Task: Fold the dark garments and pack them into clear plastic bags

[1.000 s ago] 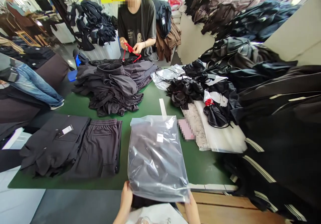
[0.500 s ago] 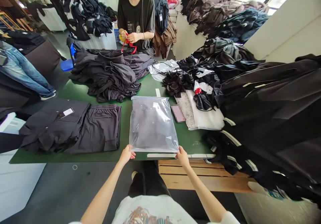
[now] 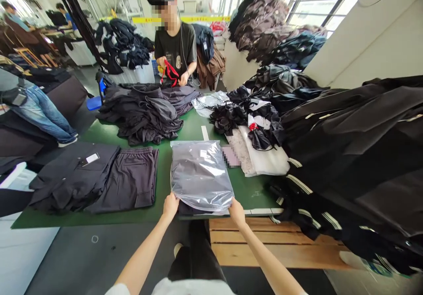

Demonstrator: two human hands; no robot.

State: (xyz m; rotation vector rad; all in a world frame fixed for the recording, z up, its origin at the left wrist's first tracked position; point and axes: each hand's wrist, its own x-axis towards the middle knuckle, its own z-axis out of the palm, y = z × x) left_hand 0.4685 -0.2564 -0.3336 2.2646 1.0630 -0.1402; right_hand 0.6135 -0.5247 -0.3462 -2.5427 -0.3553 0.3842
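Note:
A clear plastic bag (image 3: 201, 176) with a dark folded garment inside lies on the green table in front of me. At its near left corner my left hand (image 3: 171, 205) is closed on the plastic edge. My right hand (image 3: 237, 210) pinches the near right corner. Between the hands the bag's near edge bows and looks raised, and a strip of dark cloth (image 3: 191, 210) shows beneath it. Left of the bag lie folded dark trousers (image 3: 137, 178) and a dark jacket (image 3: 74, 174) with a white tag (image 3: 90, 159).
Heaped dark clothes (image 3: 145, 112) lie on the table (image 3: 190, 130) beyond the bag. To the right are black bundles (image 3: 231, 114), white plastic bags (image 3: 267, 156) and a large dark garment pile (image 3: 360, 154). Across the table a person (image 3: 175, 44) handles a red strap (image 3: 171, 72).
The bag's near edge has bowed and risen, and dark cloth now shows below it. My hands still grip its corners. The view has tilted upward. The person opposite has spread their hands apart.

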